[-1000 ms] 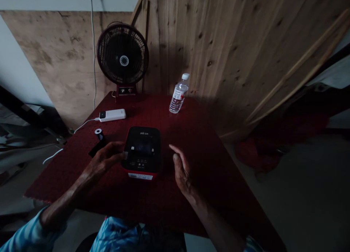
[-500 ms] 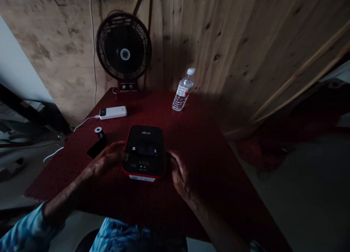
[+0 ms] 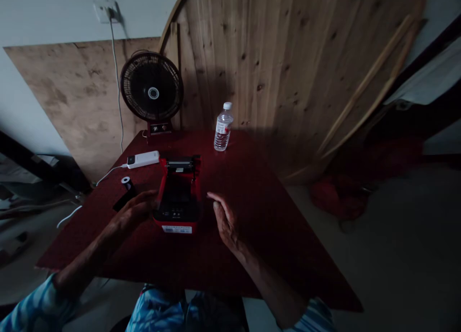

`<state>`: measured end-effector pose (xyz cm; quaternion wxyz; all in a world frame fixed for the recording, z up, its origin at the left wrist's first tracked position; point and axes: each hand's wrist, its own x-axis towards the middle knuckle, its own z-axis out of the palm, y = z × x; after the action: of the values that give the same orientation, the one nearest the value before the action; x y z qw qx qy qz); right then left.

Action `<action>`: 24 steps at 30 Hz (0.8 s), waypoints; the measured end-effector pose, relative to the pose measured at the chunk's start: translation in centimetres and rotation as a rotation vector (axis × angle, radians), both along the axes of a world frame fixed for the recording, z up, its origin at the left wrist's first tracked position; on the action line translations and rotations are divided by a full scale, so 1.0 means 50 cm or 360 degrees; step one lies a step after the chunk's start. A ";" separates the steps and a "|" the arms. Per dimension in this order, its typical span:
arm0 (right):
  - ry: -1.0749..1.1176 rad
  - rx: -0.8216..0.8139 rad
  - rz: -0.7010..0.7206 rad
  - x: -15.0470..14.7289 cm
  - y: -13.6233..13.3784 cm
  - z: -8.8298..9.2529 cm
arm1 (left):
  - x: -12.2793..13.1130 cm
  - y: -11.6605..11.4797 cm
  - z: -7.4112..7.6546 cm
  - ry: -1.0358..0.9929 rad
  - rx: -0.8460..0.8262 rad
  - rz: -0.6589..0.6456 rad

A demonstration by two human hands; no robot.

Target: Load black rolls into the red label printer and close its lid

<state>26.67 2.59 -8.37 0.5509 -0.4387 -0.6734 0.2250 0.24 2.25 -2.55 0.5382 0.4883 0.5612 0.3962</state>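
A small red and black label printer (image 3: 179,212) stands on the dark red table, its lid (image 3: 181,165) raised at the back and its inside exposed. Beside its left wall is my left hand (image 3: 134,210), fingers stretched out; I cannot tell whether the fingertips touch the case. My right hand (image 3: 225,224) hovers a little to the right of the printer, holding nothing, with the index finger extended. A small roll of dark-backed paper (image 3: 127,183), partly unwound, lies just beyond my left hand.
A white power bank (image 3: 143,160) with a cable plugged in lies behind the paper roll. Farther back stand a dark fan (image 3: 152,89) and a clear water bottle (image 3: 222,130). Wooden boards (image 3: 259,82) lean against the wall behind the table (image 3: 252,193).
The printer's lid has swung up from closed to open. My right hand has come away from the printer's right side. The camera view has tilted upward.
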 end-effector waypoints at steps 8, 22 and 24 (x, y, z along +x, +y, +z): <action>-0.0017 0.0063 0.0054 0.002 0.001 -0.004 | 0.003 -0.017 0.057 0.0446 0.0274 -0.0123; -0.0083 0.0121 0.0207 0.000 0.006 -0.005 | 0.014 0.021 0.059 0.0749 0.0530 -0.0102; -0.0086 0.0142 0.0186 -0.001 0.008 -0.009 | 0.035 0.042 0.064 0.0847 0.0623 -0.0196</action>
<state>26.64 2.99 -8.80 0.5375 -0.3796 -0.7218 0.2146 1.99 4.33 0.66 0.2917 0.7018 0.5647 0.3217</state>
